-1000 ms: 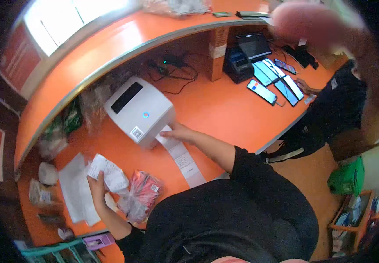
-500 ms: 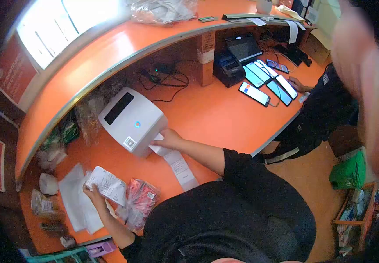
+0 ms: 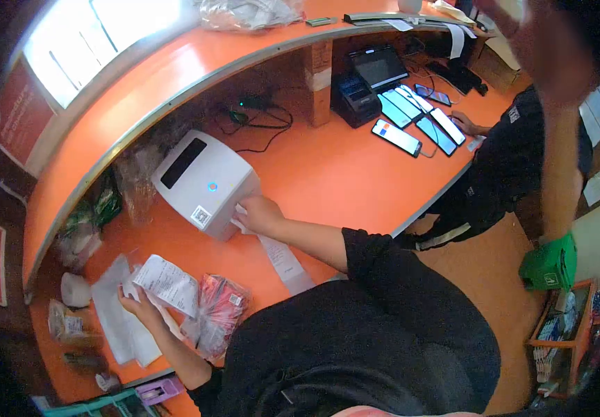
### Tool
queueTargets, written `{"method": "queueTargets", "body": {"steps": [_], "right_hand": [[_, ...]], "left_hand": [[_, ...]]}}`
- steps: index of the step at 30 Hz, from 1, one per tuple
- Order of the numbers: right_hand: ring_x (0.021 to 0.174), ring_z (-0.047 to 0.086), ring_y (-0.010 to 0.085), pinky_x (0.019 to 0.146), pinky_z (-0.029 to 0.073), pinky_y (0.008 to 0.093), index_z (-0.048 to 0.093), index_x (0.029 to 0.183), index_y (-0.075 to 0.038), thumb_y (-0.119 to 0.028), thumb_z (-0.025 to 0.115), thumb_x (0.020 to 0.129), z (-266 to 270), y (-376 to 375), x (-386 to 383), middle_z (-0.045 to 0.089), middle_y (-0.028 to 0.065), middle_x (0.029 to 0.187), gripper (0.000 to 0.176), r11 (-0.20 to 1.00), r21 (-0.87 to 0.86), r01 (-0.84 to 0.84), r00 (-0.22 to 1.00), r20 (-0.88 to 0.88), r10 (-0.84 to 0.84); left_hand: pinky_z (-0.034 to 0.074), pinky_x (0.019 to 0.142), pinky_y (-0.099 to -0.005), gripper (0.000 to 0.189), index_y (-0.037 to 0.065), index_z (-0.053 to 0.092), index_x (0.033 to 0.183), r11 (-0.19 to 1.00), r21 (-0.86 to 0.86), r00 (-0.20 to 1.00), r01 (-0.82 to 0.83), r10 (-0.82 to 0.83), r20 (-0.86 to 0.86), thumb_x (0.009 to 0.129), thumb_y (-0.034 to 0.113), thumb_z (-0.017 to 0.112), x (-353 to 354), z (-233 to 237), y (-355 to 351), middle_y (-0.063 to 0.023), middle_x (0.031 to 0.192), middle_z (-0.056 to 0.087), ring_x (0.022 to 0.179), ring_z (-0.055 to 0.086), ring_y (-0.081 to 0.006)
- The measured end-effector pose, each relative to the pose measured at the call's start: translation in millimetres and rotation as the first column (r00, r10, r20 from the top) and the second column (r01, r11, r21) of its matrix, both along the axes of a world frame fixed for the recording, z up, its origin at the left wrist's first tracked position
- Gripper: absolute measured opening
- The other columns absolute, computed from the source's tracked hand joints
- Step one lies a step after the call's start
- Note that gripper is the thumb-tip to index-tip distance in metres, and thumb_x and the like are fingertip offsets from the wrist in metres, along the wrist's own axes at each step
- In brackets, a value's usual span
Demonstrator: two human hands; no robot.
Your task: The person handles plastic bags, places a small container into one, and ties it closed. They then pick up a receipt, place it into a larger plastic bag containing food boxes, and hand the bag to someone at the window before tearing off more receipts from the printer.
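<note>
My right hand [image 3: 262, 216] is closed at the outlet side of a white label printer [image 3: 210, 184], pinching the printed label strip [image 3: 282, 263]. The strip hangs from there over the orange counter. My left hand [image 3: 143, 309] grips the lower left edge of a white packet [image 3: 167, 283] with a printed label on top; part of the grip is hidden. Just right of that packet lies a clear plastic bag with red contents [image 3: 222, 306]. White plastic mailer bags [image 3: 116, 313] lie under and beside my left hand.
Several lit phones [image 3: 397, 137] and a black receipt printer [image 3: 355, 99] stand at the right of the counter [image 3: 328, 181]. A co-worker in dark clothes [image 3: 501, 160] has a hand by the phones. A blurred arm [image 3: 562, 139] crosses the upper right. Cables [image 3: 272, 125] lie behind the label printer.
My right hand has shifted slightly up and left, closer against the printer's side. My left hand has moved a little left at the packet's edge. The blurred arm has changed position.
</note>
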State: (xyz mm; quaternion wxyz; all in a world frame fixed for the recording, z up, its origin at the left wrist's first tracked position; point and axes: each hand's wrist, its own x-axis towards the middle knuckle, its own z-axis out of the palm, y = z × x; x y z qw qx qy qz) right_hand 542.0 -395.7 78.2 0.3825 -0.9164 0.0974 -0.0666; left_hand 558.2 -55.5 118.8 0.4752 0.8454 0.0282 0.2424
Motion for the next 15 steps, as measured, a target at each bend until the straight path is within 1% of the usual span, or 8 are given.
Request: {"method": "queueTargets", "body": {"steps": [2,4,5,8,11,12,14,15], "right_hand": [[0.085,0.057,0.0326,0.073,0.045,0.041,0.06,0.093,-0.004,-0.039,0.063,0.07,12,2,-5,0.059,0.0181,0.091,0.042,0.999,-0.038,-0.014,0.999,-0.051,0.012],[0.085,0.058,0.0319,0.074,0.045,0.0404,0.061,0.093,-0.004,-0.039,0.064,0.068,2,-4,-5,0.059,0.0181,0.094,0.043,0.999,-0.03,-0.04,0.998,0.052,0.042],[0.085,0.058,0.0315,0.074,0.045,0.0402,0.061,0.093,-0.005,-0.039,0.065,0.068,-3,-7,-3,0.059,0.018,0.095,0.043,0.998,-0.029,-0.054,0.993,0.106,0.057],[0.083,0.059,0.03,0.073,0.046,0.0387,0.062,0.093,-0.006,-0.036,0.066,0.066,-13,-9,-2,0.061,0.0161,0.092,0.041,0.977,0.158,-0.143,0.985,0.115,0.126],[0.081,0.061,0.0264,0.072,0.047,0.0359,0.063,0.092,-0.007,-0.034,0.068,0.065,-6,-3,-5,0.063,0.0137,0.088,0.039,0.967,0.145,-0.208,0.975,0.115,0.192],[0.079,0.061,0.0234,0.071,0.047,0.0344,0.063,0.091,-0.007,-0.032,0.068,0.066,1,2,-12,0.063,0.012,0.085,0.036,0.942,0.185,-0.279,0.96,0.063,0.272],[0.075,0.06,0.0181,0.069,0.047,0.0325,0.063,0.09,-0.006,-0.031,0.067,0.069,27,14,-38,0.064,0.0093,0.083,0.033,0.843,0.332,-0.423,0.898,0.032,0.438],[0.074,0.059,0.0158,0.068,0.047,0.0322,0.062,0.09,-0.005,-0.032,0.066,0.071,33,18,-49,0.064,0.0082,0.084,0.033,0.759,0.427,-0.491,0.854,0.065,0.516]], "left_hand": [[0.023,0.1,-0.0437,0.057,0.003,0.029,0.127,1.0,-0.017,0.996,0.022,-0.021,0.089,0.083,0.03,0.052,-4,7,6,-0.0133,0.13,0.026,0.122,0.026,-0.0341],[0.022,0.1,-0.0445,0.061,0.003,0.029,0.127,0.992,-0.066,0.967,0.112,-0.094,0.236,0.081,0.037,0.053,-5,18,11,-0.0132,0.13,0.027,0.123,0.026,-0.0338],[0.021,0.1,-0.0446,0.071,0.003,0.03,0.126,0.99,-0.073,0.957,0.122,-0.098,0.274,0.077,0.048,0.055,-14,36,-2,-0.0132,0.13,0.028,0.124,0.024,-0.0332],[0.022,0.099,-0.0439,0.077,0.004,0.031,0.126,0.992,-0.045,0.945,0.12,-0.1,0.311,0.072,0.051,0.059,-27,52,-15,-0.0127,0.131,0.028,0.124,0.025,-0.0315],[0.022,0.099,-0.0428,0.07,0.004,0.033,0.124,0.987,0.066,0.924,0.145,-0.159,0.347,0.074,0.045,0.059,-40,56,-29,-0.0125,0.131,0.028,0.124,0.027,-0.0301],[0.022,0.099,-0.0427,0.069,0.005,0.034,0.123,0.984,0.103,0.926,0.144,-0.171,0.338,0.073,0.044,0.06,-45,59,-35,-0.013,0.131,0.028,0.123,0.027,-0.0298],[0.022,0.099,-0.0426,0.066,0.005,0.036,0.122,0.974,0.177,0.929,0.142,-0.193,0.316,0.073,0.04,0.061,-57,64,-46,-0.0141,0.131,0.029,0.123,0.028,-0.0293],[0.022,0.1,-0.0421,0.066,0.005,0.036,0.121,0.96,0.15,0.892,0.237,-0.277,0.358,0.072,0.039,0.063,-61,63,-54,-0.0145,0.13,0.03,0.122,0.028,-0.0292]]}}
